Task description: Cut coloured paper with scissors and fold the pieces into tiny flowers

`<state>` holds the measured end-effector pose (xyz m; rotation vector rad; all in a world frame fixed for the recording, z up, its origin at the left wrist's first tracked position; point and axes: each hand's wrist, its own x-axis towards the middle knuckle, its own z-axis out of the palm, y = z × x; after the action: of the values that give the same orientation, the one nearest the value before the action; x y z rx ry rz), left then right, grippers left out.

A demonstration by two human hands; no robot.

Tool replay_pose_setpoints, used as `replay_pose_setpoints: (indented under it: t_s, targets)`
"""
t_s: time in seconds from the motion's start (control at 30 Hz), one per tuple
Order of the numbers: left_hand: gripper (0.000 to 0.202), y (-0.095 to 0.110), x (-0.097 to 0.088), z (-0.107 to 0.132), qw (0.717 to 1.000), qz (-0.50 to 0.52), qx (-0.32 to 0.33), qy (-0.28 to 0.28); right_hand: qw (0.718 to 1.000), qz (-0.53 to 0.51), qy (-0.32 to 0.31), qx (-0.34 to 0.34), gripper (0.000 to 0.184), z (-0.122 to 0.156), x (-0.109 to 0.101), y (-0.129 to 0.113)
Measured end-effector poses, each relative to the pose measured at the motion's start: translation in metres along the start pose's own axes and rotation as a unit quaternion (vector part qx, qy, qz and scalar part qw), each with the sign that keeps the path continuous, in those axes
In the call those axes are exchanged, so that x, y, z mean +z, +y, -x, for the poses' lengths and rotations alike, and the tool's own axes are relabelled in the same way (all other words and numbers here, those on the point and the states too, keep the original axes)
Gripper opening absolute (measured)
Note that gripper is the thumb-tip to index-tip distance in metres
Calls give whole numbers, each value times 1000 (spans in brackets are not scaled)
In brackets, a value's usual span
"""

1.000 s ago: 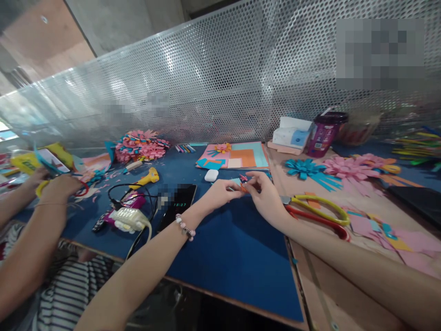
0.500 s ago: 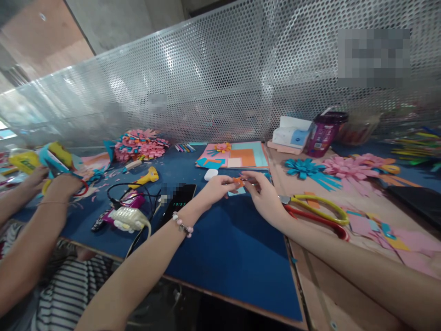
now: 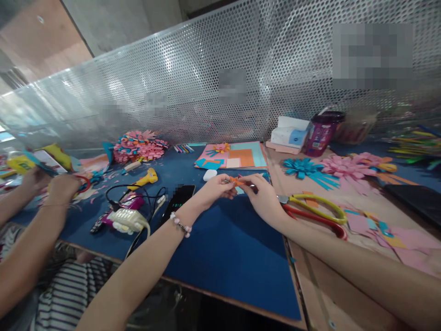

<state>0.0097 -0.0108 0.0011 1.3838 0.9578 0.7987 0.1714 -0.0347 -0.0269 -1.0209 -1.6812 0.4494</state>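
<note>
Both of my hands meet over the blue table (image 3: 220, 257), pinching a small piece of orange paper (image 3: 236, 180) between them. My left hand (image 3: 217, 187), a beaded bracelet at its wrist, grips the paper from the left with thumb and fingers. From the other side my right hand (image 3: 261, 195) holds it with bent fingers. A pale blue paper scrap (image 3: 240, 190) lies below the fingertips. Red-and-yellow-handled scissors (image 3: 317, 209) rest just right of my right wrist, their blades partly hidden by it.
A co-worker's hands (image 3: 64, 188) hold scissors and paper at the left. Near my left forearm lie a phone (image 3: 179, 202), a power strip (image 3: 126, 218) and cables. Coloured paper sheets (image 3: 257, 154) lie behind my hands. Paper flowers (image 3: 344, 171) and a purple cup (image 3: 323, 133) stand right.
My fingers have shifted slightly around the orange paper, the right hand's fingers closing further over it. At the left, the co-worker's paper and scissors have turned.
</note>
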Motion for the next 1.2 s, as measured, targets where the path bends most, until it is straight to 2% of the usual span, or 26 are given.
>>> replay_pose_setpoints:
  t_s: [0.17, 0.33, 0.57, 0.7, 1.03, 1.2]
  targets:
    - [18, 0, -1, 0, 1000, 5, 2, 5, 1000, -3, -11, -1, 15, -1, 1, 4]
    - [20, -5, -3, -2, 1000, -1, 8, 5, 999, -34, -24, 31, 12, -4, 5, 11]
    - [22, -7, -5, -1, 999, -23, 31, -27, 994, -80, -14, 77, 13, -4, 5, 8]
    - [24, -5, -3, 0, 999, -35, 32, -15, 989, -111, -6, 101, 14, -3, 4, 8]
    - [20, 2, 4, 3, 998, -59, 16, 11, 989, -119, 13, 92, 16, -3, 3, 8]
    - [20, 2, 4, 4, 995, -95, 40, 9, 988, -117, 12, 97, 15, -3, 3, 7]
